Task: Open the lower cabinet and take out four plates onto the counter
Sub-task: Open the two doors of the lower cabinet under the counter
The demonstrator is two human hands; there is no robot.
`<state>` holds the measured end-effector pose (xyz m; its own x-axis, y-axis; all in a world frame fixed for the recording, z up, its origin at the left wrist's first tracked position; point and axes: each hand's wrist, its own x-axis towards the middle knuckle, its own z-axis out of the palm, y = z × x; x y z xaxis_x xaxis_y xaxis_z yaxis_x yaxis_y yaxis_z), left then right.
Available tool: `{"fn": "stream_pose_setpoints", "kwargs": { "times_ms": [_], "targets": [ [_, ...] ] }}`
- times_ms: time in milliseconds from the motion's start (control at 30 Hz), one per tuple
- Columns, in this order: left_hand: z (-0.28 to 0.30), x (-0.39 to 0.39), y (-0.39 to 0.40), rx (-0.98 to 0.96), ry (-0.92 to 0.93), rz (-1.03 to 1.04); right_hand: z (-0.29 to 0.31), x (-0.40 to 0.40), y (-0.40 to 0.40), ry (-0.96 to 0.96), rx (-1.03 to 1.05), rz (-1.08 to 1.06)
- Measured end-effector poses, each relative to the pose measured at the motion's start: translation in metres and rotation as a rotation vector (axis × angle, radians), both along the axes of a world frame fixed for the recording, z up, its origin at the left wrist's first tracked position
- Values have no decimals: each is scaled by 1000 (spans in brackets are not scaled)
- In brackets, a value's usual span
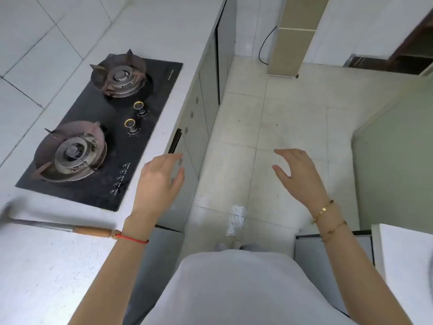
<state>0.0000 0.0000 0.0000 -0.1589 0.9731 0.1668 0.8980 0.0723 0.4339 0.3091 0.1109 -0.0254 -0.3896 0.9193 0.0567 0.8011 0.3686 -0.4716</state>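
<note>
both hands are out in front and hold nothing: the left hand [159,181] has loose, bent fingers near the lower cabinet [187,184] doors under the counter [145,38], and the right hand [297,174] has spread fingers over the floor. no plates show; the doors look shut. a door swung fast could bump the legs, and the spatula [70,229] by the near edge could get knocked off.

Bare forearms, a pale top, and bracelets on both wrists.

The left hand [159,181] has a thin red string bracelet [133,239] at its wrist. The right hand [297,174] has two slim gold chain bracelets [324,211] with small dark beads. A light grey top [236,287] covers the torso, and pale shoes [228,245] peek out below it.
</note>
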Motion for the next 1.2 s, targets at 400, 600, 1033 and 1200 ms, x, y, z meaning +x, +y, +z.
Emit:
{"fn": "stream_pose_setpoints", "kwargs": {
  "times_ms": [400,600,1033,1200],
  "targets": [
    [-22,6,41,-38,-62,-49,-18,3,13,38,-70,-122],
    [-27,19,118,-75,-58,-95,-29,19,72,47,-89,-185],
    [-28,86,367,8,-61,-86,-18,89,328,37,-67,-152],
    [-28,98,445,-36,-83,-16,-19,98,422,35,-92,-115]
  ]
}}
